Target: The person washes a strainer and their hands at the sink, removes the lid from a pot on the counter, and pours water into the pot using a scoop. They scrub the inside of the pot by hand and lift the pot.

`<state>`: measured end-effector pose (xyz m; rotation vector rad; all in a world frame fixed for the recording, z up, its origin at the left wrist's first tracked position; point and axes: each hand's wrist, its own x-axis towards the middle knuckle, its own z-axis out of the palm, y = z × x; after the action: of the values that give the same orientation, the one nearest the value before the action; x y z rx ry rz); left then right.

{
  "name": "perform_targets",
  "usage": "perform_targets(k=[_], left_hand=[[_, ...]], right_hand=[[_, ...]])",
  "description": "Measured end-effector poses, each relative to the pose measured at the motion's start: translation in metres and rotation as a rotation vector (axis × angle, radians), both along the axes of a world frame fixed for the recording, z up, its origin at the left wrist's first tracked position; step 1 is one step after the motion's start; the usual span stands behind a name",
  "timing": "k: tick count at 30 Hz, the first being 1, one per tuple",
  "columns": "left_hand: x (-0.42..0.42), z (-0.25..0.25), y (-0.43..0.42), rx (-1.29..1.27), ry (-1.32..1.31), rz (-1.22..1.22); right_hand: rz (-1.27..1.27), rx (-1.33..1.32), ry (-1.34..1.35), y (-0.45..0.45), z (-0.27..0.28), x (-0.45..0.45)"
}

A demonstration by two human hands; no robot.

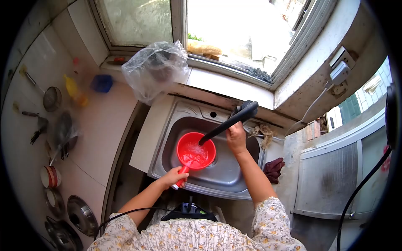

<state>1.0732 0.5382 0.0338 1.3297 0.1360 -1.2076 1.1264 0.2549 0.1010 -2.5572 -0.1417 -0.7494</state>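
My left hand (pixel 172 178) is closed around the handle of a red plastic water dipper (pixel 182 161), which I hold over the stainless steel sink (pixel 234 180). Frothy water stands in the dipper's bowl, right under the end of the black faucet (pixel 228 126). Up at the faucet's base, my right hand (pixel 236 139) grips the faucet; its fingertips are partly hidden, so the exact part held does not show.
A clear plastic bag (pixel 157 69) sits on the sill behind the sink. Right of the sink lie a dark red cloth (pixel 274 169) and a fibrous scrubber (pixel 266 136). Pans, a strainer (pixel 52 98) and a lid (pixel 83 215) line the left side.
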Motion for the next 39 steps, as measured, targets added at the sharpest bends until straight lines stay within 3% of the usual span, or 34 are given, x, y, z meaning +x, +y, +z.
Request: perform_targets(k=[2,13,19,22,25,39], left_hand=[[0.001,-0.001,-0.003,-0.012,-0.016,-0.016],[0.0,-0.01,-0.011,-0.022,0.035,-0.012],[-0.004,-0.007,-0.012,-0.032,0.024,-0.016],[-0.006,-0.008,-0.011,-0.053,0.026,0.002],[-0.007,-0.008,-0.012,-0.055,0.019,0.006],[-0.012,-0.003,-0.015,-0.033,-0.034,-0.013]], right_hand=[[-0.143,0.309,0.035,-0.019,-0.006,-0.011],[-0.359,0.458,0.046,-0.016,-0.031,-0.033],[-0.409,0.349,-0.034,-0.009,-0.027,-0.027],[-0.371,0.438,-0.014,-0.01,-0.026,-0.031],[-0.38,0.339,0.022,-0.012,-0.029,-0.03],[-0.442,0.367,-0.019,-0.007,-0.034,-0.029]])
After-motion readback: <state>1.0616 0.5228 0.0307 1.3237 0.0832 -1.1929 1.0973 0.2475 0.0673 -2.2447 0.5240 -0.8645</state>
